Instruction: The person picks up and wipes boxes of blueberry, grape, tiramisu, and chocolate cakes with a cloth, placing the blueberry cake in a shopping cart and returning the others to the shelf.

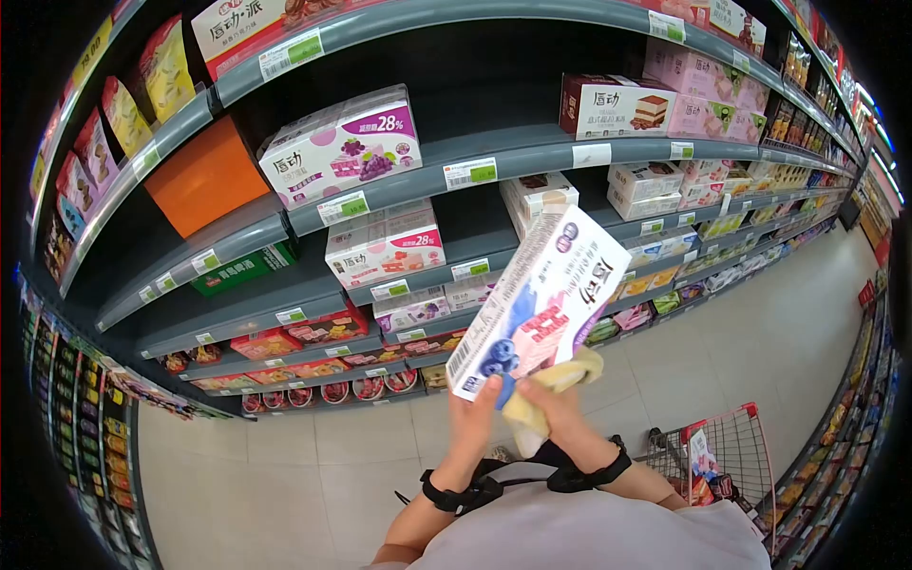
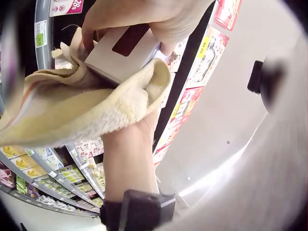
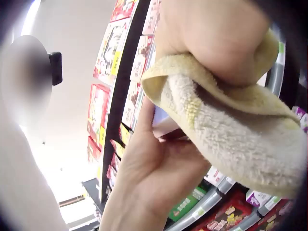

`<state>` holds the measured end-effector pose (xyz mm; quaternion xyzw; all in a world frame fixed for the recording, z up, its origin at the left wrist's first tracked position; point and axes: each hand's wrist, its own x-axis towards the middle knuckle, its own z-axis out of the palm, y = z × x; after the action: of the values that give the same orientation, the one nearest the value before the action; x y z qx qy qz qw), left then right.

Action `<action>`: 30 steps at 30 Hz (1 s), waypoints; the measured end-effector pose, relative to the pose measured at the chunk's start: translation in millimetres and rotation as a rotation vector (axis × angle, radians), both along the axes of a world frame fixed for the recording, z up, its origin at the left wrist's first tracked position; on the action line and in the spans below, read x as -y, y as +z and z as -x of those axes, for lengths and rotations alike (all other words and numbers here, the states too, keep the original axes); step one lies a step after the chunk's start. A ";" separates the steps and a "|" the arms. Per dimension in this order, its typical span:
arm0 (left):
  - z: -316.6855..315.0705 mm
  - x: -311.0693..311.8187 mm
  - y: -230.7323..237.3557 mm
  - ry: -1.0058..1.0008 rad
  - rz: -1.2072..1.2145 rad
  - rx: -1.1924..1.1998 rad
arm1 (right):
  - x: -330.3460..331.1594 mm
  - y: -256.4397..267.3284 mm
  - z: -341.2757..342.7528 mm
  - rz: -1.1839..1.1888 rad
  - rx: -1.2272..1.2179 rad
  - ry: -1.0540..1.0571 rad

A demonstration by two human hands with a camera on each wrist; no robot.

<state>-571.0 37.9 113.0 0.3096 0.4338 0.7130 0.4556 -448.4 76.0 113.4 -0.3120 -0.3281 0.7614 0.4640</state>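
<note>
A white snack cake carton (image 1: 549,290) with blueberry and pink cake pictures is tilted up in front of the shelves. My left hand (image 1: 468,421) grips its lower end, thumb on the printed face. Close beside it, my right hand (image 1: 560,410) holds a pale yellow towel (image 1: 576,369) bunched against the carton's lower right edge. In the left wrist view, the towel (image 2: 106,115) hangs in a fold below the carton's plain white end (image 2: 113,57). The right wrist view has the towel's fuzzy side (image 3: 226,137) in front, hiding most of the carton.
Shelves (image 1: 532,157) of boxed cakes curve across the front, with a grape-printed carton (image 1: 342,147) at left and a brown-and-white carton (image 1: 616,106) at right. A wire shopping cart (image 1: 750,437) holding packages stands at my right. Tiled floor (image 1: 313,484) lies below.
</note>
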 end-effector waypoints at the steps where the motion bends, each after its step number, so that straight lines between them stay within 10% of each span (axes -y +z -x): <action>1: 3.4 -0.2 0.9 -0.002 0.003 0.000 | 4.8 3.4 6.3 -0.149 0.076 0.011; 13: 9.2 10.8 12.1 -0.011 0.144 0.250 | 18.7 9.2 10.1 -0.409 0.329 -0.006; 21: 45.4 8.0 6.5 -0.080 -0.144 -0.065 | -4.1 20.3 -34.0 -0.402 0.249 -0.086; 30: 81.4 6.4 50.9 -0.178 -0.240 0.002 | -30.9 48.6 -93.2 -0.596 0.506 0.304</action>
<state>-652.4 31.5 163.9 0.3985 0.3158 0.7167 0.4773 -355.2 106.8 162.1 -0.2893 -0.6800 0.5924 0.3209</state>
